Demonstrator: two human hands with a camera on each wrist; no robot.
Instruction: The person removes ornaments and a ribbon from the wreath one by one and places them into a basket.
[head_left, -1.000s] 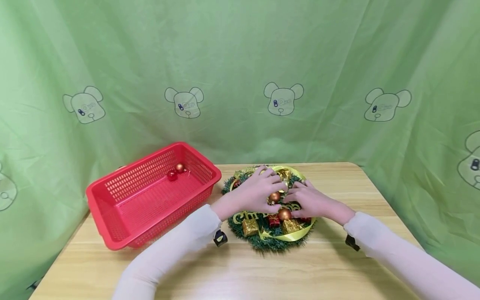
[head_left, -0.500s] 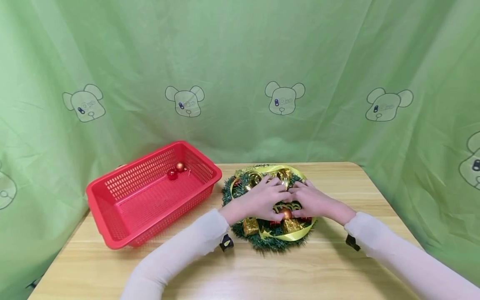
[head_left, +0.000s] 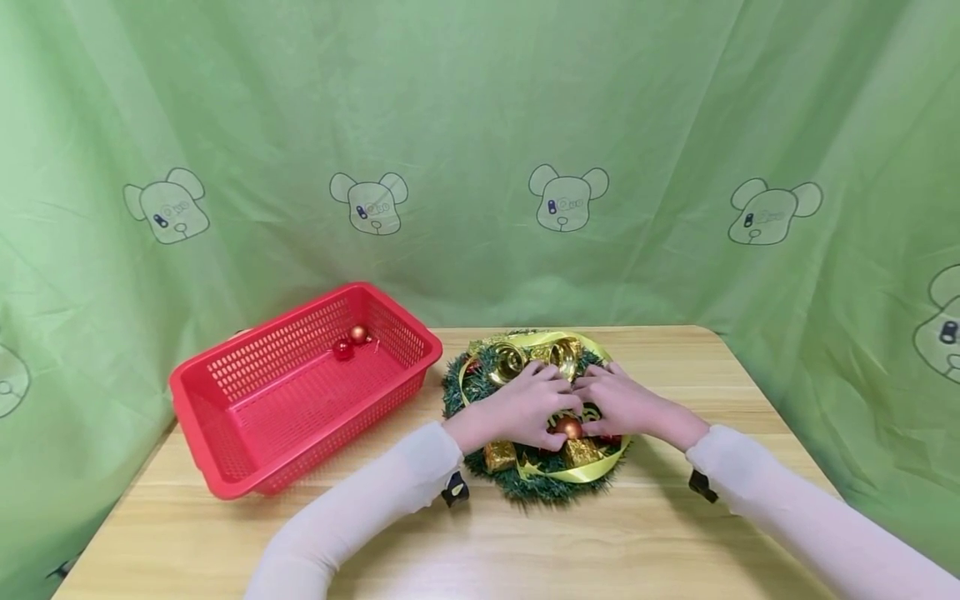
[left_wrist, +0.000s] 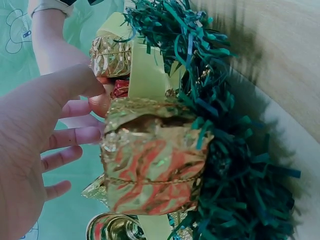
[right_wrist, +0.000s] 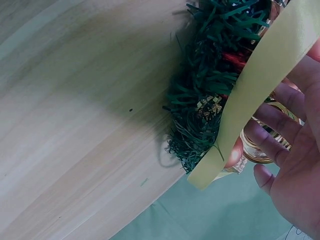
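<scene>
A green tinsel wreath (head_left: 540, 492) with gold lettering lies on the table. My left hand (head_left: 517, 408) reaches over its middle and pinches a copper-coloured bauble (head_left: 568, 428) between thumb and finger; its other fingers are spread in the left wrist view. From the opposite side, my right hand (head_left: 626, 404) has its thumb at the same bauble, with the other fingers over the wreath, close to the left fingertips. Around the hands are a gold wrapped box (left_wrist: 155, 165), a yellow ribbon (right_wrist: 260, 80) and gold bells (head_left: 507, 362). The hands hide most of the lettering.
A red slotted basket (head_left: 300, 433) stands on the left of the table, holding a red bauble (head_left: 342, 349) and a copper bauble (head_left: 358, 334). A green curtain (head_left: 480, 100) with printed bear heads hangs behind the wooden table (head_left: 660, 533).
My left hand has shifted right and slightly toward me, covering a second copper bauble and uncovering the gold bells. My right hand stays nearly in place, and the two sets of fingers have come together.
</scene>
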